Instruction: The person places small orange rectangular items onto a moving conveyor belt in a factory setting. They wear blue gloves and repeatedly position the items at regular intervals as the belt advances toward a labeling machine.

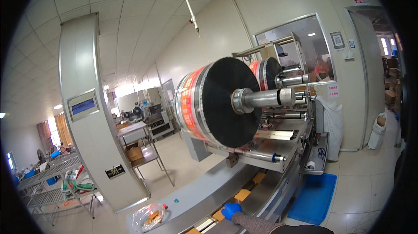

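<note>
My right hand (pixel 231 211), in a blue glove, reaches over the conveyor channel of a packaging machine from the lower right. Its fingers look curled down into the channel; what they hold, if anything, is hidden. Beside the fingertips lies a tan-orange block (pixel 218 215), and another tan block (pixel 242 195) sits farther up the channel. More such pieces run along the line. My left hand is out of view. Left of the channel, on the machine's pale side surface, rests a clear plastic bag (pixel 150 217) with orange-brown pieces inside.
A large printed film roll (pixel 191 103) with a black end disc is mounted on a metal shaft (pixel 265 99) above the conveyor. Behind it is a second roll (pixel 272 75). A blue tray (pixel 312 199) lies on the floor at right. A pillar (pixel 82 116) stands left.
</note>
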Demonstrator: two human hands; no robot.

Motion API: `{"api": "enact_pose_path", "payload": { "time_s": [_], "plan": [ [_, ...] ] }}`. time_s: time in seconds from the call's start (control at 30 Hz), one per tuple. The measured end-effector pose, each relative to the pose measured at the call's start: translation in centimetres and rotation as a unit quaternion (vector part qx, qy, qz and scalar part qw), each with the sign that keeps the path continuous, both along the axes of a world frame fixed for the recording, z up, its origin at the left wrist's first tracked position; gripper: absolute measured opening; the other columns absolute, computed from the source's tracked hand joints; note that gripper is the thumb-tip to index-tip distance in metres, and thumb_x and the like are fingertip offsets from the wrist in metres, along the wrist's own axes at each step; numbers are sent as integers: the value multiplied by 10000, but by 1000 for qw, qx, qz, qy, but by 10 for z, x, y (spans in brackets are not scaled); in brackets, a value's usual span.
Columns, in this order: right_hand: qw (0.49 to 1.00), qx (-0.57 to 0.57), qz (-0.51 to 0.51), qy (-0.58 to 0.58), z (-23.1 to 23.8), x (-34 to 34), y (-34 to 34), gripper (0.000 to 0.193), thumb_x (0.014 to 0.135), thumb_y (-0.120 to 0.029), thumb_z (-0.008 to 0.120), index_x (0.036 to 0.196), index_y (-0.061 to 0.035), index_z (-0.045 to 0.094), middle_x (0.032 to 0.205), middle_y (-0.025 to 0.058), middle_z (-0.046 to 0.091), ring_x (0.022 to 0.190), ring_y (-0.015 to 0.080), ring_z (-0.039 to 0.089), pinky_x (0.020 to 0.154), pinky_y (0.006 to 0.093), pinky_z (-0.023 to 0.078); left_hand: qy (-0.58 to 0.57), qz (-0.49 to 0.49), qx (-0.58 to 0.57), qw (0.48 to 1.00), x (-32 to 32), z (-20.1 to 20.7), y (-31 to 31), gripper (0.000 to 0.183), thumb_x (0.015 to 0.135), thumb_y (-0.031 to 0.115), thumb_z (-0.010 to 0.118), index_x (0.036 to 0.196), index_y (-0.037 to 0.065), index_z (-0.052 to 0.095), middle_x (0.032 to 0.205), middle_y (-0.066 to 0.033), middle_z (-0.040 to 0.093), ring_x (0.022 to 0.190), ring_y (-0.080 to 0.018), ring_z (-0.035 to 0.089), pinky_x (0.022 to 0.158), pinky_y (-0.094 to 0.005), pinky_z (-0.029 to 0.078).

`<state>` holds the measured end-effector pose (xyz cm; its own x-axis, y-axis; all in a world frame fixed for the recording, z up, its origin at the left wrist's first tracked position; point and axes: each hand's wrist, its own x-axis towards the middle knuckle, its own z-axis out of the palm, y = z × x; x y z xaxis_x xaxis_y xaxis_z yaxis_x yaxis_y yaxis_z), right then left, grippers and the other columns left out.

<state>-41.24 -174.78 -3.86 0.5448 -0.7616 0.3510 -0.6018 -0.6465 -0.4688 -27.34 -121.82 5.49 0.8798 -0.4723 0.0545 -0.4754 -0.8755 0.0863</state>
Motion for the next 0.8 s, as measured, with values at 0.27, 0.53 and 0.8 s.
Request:
{"api": "enact_pose_path", "payload": {
  "time_s": [0.27, 0.53, 0.8],
  "plan": [
    [997, -41, -57, 14, 37, -7, 25, 425, 762, -322, 650, 1067, -27, 631, 1102, 215, 619, 971, 386, 607, 803, 488, 488, -12, 66, 9, 998, 19, -24, 49, 719, 670, 586, 714, 1200, 120, 578, 1230, -121, 577, 1153, -278, 542, 875, -438, 452],
    [999, -46, 1, -22, 41, -3, 24, 243, 796, -215, 595, 882, -3, 678, 928, 231, 661, 832, 396, 645, 758, 499, 519, -16, 164, 26, 986, 46, -43, 103, 668, 663, 551, 747, 1171, 141, 611, 1203, -98, 606, 1126, -259, 572, 842, -431, 478],
    [998, -61, -34, 3, -2, 9, 0, 246, 808, -260, 569, 749, -67, 710, 759, 189, 681, 675, 346, 664, 580, 476, 506, -17, 252, 43, 966, 56, -52, 143, 617, 655, 516, 781, 1142, 161, 645, 1177, -75, 634, 1099, -239, 603, 809, -425, 505]
  ]
}}
